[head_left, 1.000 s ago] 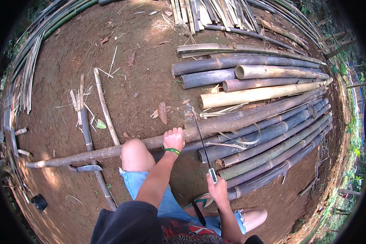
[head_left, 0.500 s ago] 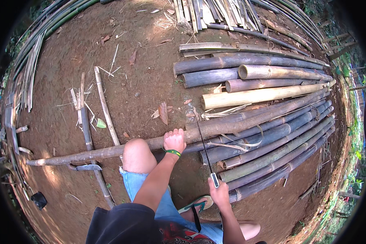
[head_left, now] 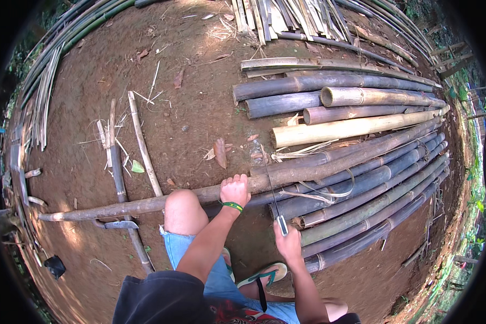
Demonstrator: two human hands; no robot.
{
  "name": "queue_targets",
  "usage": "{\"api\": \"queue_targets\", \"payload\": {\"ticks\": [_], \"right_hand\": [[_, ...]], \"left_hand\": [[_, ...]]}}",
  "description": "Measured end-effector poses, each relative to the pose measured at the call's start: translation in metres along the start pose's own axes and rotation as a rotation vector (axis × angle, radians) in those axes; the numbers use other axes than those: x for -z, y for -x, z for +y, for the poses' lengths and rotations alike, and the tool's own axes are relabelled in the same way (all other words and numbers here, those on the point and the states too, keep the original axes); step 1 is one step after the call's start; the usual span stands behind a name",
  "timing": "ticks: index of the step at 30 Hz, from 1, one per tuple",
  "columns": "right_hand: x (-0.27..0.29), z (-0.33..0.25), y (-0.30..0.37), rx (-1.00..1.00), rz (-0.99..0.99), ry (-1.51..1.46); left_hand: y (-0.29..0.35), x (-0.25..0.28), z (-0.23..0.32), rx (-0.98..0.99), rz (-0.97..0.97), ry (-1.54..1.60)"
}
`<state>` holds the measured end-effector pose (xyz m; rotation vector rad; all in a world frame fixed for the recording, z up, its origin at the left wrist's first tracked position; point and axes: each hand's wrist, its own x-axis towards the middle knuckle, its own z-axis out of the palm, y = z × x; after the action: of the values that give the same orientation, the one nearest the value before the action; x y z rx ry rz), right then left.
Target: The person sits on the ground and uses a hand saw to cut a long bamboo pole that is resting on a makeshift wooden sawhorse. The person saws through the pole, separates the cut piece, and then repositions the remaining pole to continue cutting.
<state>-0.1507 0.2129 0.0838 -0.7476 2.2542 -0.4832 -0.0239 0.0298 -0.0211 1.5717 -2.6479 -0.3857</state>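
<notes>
My left hand point(head_left: 235, 190), with a green and yellow band at the wrist, is closed around a long brown wooden pole point(head_left: 113, 209). The pole lies across my bent knee, and its right part rests over the bamboo pile. In my right hand point(head_left: 289, 244) is the handle of a hand saw point(head_left: 281, 224). Its narrow dark blade crosses the pole just right of my left hand, pointing away from me. Whether the teeth have cut into the wood cannot be made out.
Several thick bamboo poles point(head_left: 356, 181) lie side by side at the right. Split bamboo strips point(head_left: 286, 19) are piled at the far side. At the left, a curved-blade knife point(head_left: 119, 224) lies by a thin bamboo piece point(head_left: 137, 248). A black object point(head_left: 54, 266) sits on the dirt.
My right hand has pushed the saw forward, bringing its handle closer to the pole. My left hand keeps its grip in the same place.
</notes>
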Motion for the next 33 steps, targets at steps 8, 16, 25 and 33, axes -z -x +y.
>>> {"api": "queue_targets", "payload": {"ticks": [8,16,25,33], "right_hand": [[-0.002,0.019,0.024,-0.035,-0.033,-0.058],[-0.012,-0.041,-0.067,-0.091,-0.003,-0.049],[0.024,0.016,0.047,-0.096,-0.064,0.0],[-0.003,-0.002,-0.009,-0.086,-0.078,0.004]], "left_hand": [[-0.009,-0.001,-0.015,0.046,-0.136,0.012],[-0.002,-0.001,0.007,-0.004,-0.039,0.016],[0.006,-0.003,-0.004,0.021,0.01,0.023],[-0.008,0.003,-0.01,0.047,-0.168,0.034]]}}
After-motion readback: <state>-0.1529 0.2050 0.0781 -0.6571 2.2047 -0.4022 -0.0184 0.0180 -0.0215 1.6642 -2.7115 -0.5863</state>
